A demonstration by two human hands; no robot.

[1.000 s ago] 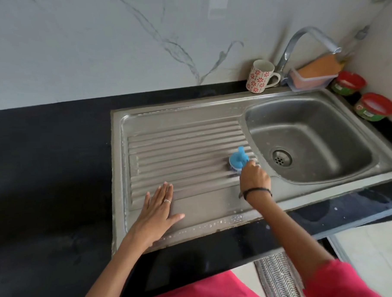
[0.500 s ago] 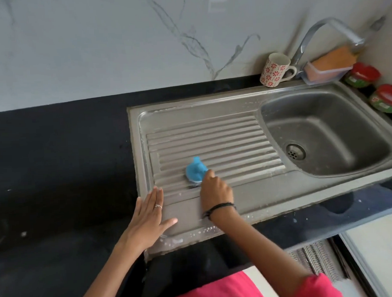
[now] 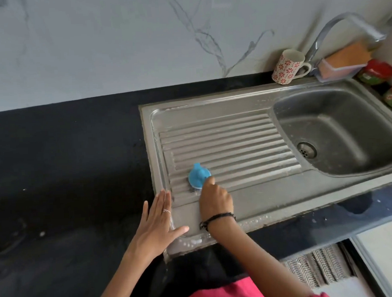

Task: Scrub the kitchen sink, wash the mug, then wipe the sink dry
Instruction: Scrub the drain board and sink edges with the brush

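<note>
We take the drain (image 3: 306,150) as our landmark. Well left of it, on the ribbed drainboard (image 3: 231,146), our right hand (image 3: 215,200) is closed around a blue scrubber (image 3: 198,176), pressing it flat on the ribs near the board's left end. Fingers sit low on the scrubber's near edge, likely so the push goes down into the grooves rather than tipping it.

Our left hand (image 3: 159,224) lies farther left again, open and flat, fingers together, palm straddling the sink (image 3: 282,194) rim and the black counter (image 3: 67,165). It holds nothing; we judge it is a brace, steadying the body while the other arm scrubs.

Suds line the front rim, left of and nearer than the drain, so soap is already down. The basin around the drain looks bare and dull; we cannot tell if it has been scrubbed.

The mug (image 3: 288,67) stands upright behind the drain, on the back ledge beside the tap (image 3: 333,27), out of the scrub path. It looks untouched, wash step pending. Right of the mug, an orange sponge (image 3: 348,54) rests in a tray. Drying, we judge, is still far off.
</note>
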